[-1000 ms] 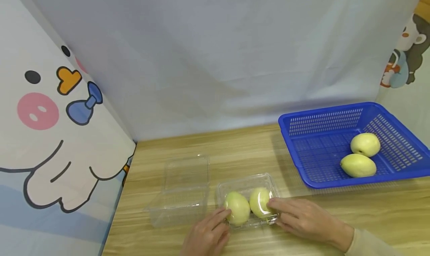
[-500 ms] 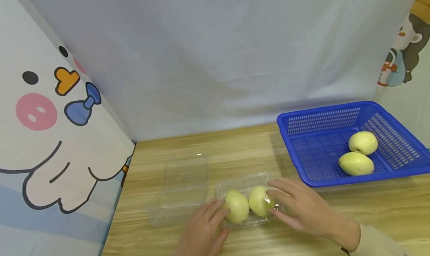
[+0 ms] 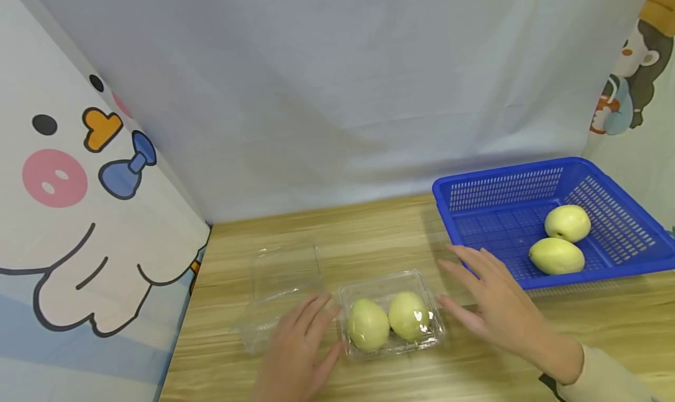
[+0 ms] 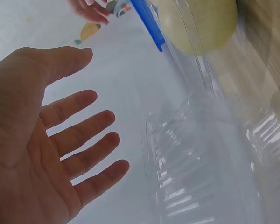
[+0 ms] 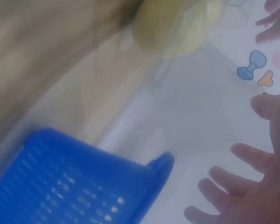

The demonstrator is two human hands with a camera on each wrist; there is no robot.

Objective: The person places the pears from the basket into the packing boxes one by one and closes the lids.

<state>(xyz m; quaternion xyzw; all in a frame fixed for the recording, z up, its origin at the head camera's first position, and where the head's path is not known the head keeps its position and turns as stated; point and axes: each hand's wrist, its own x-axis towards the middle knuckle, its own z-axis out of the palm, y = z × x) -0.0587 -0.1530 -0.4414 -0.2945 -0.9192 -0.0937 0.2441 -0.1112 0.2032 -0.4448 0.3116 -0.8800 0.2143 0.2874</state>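
Two pale yellow-green fruits like small melons, one on the left [image 3: 368, 324] and one on the right [image 3: 408, 316], lie side by side in a clear plastic clamshell box [image 3: 377, 289]. Its lid is down over them. To the left of this box, my left hand [image 3: 297, 355] has its fingers spread and holds nothing. Beyond the right side of the box, my right hand [image 3: 501, 308] is spread too, apart from the box, its fingers overlapping the basket's near corner in the head view. A second clear clamshell [image 3: 287, 270] stands lid up, partly hidden behind my left hand.
At the right rear, a blue perforated plastic basket [image 3: 606, 275] holds two more of these fruits, one behind [image 3: 567, 223] and one in front [image 3: 556, 256]. A pale cloth backdrop [image 3: 337, 97] hangs behind the wood-grain table [image 3: 364, 232].
Both hands have come off the filled clamshell: the left has moved left toward the other clamshell, the right has moved right toward the basket. The second clamshell has shifted slightly.
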